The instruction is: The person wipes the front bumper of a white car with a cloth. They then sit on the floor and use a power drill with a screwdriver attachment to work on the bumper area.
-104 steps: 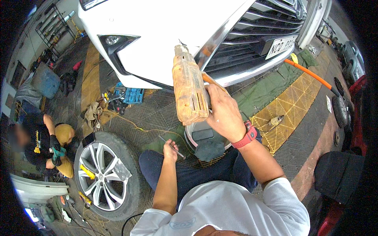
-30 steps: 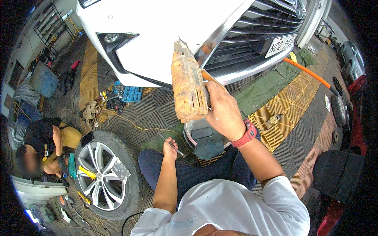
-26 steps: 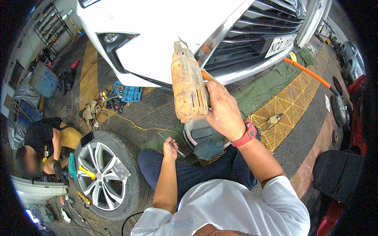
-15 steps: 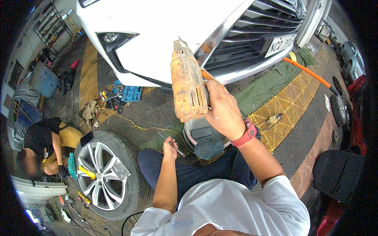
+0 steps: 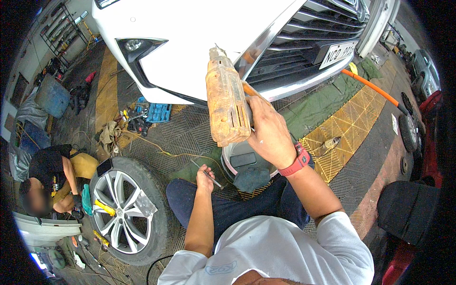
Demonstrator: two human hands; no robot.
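A worn orange heat gun is gripped by its handle in my right hand, its metal nozzle pointing toward the white car bumper. From this angle I cannot tell how far the nozzle is from the bumper. My left hand, lower and over my lap, is closed around a thin metal rod-like tool. Just beyond my lap stands a round pail, with a dark phone and a dark grey cloth on top of it.
A wheel lies at my left with a yellow-handled tool on it. Past it crouches another person. A blue tool case sits under the bumper's left side. An orange hose and another power tool lie to the right.
The crouching person's gloved hand has shifted slightly by the wheel. My hands, the heat gun and the rod-like tool have hardly moved.
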